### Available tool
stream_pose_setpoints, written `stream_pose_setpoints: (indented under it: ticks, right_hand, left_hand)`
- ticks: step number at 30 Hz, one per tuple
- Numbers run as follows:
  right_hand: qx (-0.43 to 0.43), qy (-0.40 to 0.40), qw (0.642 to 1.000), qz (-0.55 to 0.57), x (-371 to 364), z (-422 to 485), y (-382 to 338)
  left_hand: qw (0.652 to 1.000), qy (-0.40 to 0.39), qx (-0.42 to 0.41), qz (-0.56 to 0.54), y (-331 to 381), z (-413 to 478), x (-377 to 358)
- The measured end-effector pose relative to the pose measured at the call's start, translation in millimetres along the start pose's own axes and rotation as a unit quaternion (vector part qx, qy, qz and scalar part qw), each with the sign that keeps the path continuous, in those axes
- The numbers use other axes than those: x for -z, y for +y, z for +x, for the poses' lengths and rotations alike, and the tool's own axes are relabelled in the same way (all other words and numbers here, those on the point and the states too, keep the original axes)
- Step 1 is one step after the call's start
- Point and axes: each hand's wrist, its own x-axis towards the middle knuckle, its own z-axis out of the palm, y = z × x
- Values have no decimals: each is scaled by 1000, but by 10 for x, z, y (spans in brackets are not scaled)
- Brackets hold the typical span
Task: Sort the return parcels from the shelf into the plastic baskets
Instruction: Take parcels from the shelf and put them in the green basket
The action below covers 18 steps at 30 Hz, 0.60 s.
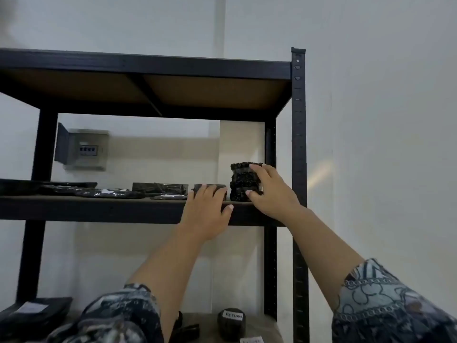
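Grasping tall parcel [243,181]: your right hand [272,191] is pinching it, fingers above and thumb below, at the shelf's [111,209] right end, seemingly for lifting.
Small parcel [210,189]: your left hand [205,211] is resting straight fingers on it, likely steadying.

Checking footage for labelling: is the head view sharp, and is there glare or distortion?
Head view: soft, left shelf post smeared; wide-angle bows the top rail; pale light streak on the right wall; bubble-wrapped parcel dark, underexposed; RETURN label legible.
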Motion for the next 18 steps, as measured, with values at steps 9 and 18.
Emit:
stream_pose_setpoints:
  ticks: [9, 18]
  right_hand:
    - [-161, -22, 981, 108, -295, 522, 70]
    - [-151, 64, 982, 96, -403, 357, 44]
  left_hand:
    - [985, 149, -22, -86, -134, -112, -443]
    - [988, 133, -45, -65, -187, -123, -473]
